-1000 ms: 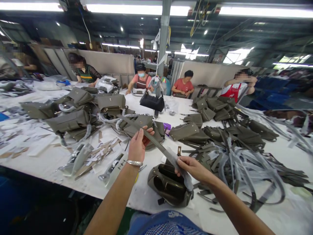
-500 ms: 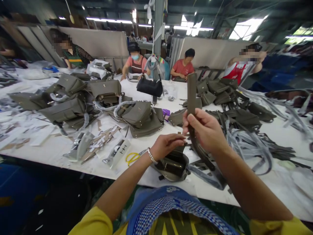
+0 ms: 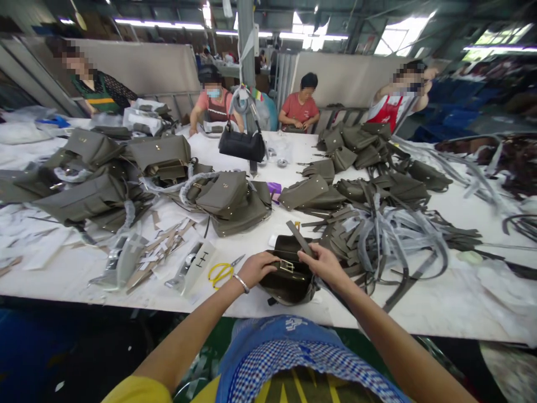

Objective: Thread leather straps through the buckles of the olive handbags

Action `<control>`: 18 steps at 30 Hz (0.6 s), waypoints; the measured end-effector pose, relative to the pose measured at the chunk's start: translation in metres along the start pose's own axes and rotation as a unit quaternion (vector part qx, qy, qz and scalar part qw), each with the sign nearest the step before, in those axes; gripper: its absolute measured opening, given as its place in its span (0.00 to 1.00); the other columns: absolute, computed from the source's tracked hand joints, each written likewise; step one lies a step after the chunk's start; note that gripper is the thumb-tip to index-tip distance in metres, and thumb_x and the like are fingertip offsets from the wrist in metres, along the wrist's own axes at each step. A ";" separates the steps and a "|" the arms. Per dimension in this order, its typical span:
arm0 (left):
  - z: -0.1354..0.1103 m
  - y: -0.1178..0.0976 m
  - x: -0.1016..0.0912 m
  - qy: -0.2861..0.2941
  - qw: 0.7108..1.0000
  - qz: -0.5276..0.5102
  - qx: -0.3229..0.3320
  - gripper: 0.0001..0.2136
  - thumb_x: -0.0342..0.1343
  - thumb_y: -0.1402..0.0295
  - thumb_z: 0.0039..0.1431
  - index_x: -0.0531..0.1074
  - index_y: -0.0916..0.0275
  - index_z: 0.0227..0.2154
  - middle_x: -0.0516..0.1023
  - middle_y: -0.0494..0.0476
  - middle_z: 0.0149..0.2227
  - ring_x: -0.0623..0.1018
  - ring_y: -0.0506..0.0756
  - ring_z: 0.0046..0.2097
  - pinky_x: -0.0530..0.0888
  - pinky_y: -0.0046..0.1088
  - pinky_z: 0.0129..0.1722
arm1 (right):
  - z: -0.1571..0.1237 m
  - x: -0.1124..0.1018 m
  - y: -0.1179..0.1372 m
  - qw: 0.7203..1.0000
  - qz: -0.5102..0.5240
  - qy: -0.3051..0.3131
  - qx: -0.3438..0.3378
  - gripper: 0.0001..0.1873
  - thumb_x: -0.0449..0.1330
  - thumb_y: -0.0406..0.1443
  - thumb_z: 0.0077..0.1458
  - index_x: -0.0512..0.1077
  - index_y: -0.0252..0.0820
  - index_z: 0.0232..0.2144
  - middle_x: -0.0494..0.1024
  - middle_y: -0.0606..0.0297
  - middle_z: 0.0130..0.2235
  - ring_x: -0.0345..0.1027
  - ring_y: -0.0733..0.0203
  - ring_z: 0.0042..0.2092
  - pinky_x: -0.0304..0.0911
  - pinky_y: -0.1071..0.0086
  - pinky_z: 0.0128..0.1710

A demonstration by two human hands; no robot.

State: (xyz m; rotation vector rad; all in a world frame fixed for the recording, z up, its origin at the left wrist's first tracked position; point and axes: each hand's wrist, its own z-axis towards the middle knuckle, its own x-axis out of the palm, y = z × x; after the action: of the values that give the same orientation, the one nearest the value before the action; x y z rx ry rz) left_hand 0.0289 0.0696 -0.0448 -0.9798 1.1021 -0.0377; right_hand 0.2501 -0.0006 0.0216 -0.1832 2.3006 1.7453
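Note:
An olive-green handbag (image 3: 289, 294) lies at the table's front edge before me, its dark inside showing. A metal buckle (image 3: 287, 266) sits across its opening. My left hand (image 3: 259, 270), with a silver bangle at the wrist, is closed on the bag's left edge, fingertips beside the buckle. In my right hand (image 3: 326, 264) an olive strap (image 3: 297, 234) is pinched between thumb and fingers. Its free end points up and away over the bag, to the right of the buckle. Just left of my left hand are yellow-handled scissors (image 3: 221, 273).
Several olive bags (image 3: 229, 198) are heaped at left and centre. Plastic-wrapped straps (image 3: 392, 240) spread out at right. Loose strips (image 3: 161, 246) lie at left front. A black bag (image 3: 242, 144) hangs mid-table from a post. Several people (image 3: 300, 106) sit or stand along the far side.
My right hand has lowered the strap from upright in the air to the bag's opening. My left hand has moved left and down onto the bag's edge. The view has shifted right.

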 end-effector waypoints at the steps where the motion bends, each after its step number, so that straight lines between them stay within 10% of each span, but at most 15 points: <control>1: -0.003 0.000 -0.004 -0.040 0.998 -0.051 -0.019 0.14 0.54 0.67 0.58 0.73 0.55 0.47 0.77 0.57 0.46 0.75 0.56 0.48 0.69 0.31 0.49 | 0.001 0.005 -0.013 1.000 0.012 -0.002 0.019 0.19 0.61 0.50 0.48 0.70 0.39 0.30 0.61 0.75 0.15 0.51 0.70 0.17 0.45 0.74 0.16; 9: -0.015 -0.009 0.001 -0.121 0.980 -0.141 -0.067 0.14 0.55 0.69 0.56 0.73 0.58 0.46 0.78 0.57 0.46 0.75 0.57 0.49 0.69 0.36 0.53 | 0.002 0.041 -0.034 0.971 0.222 0.077 0.046 0.21 0.62 0.50 0.49 0.71 0.38 0.35 0.69 0.69 0.26 0.49 0.74 0.20 0.43 0.78 0.16; 18: -0.018 -0.033 0.020 -0.161 0.983 -0.076 -0.036 0.22 0.47 0.74 0.60 0.62 0.55 0.57 0.69 0.58 0.57 0.68 0.56 0.58 0.64 0.38 0.60 | 0.006 0.050 -0.018 0.969 0.228 0.092 0.024 0.20 0.58 0.51 0.53 0.69 0.39 0.34 0.61 0.74 0.19 0.48 0.73 0.18 0.43 0.76 0.16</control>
State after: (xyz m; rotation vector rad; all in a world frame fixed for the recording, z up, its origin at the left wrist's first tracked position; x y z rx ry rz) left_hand 0.0391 0.0285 -0.0382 -1.0896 0.7358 0.0361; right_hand 0.2073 0.0028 -0.0100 0.2237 2.6796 1.9426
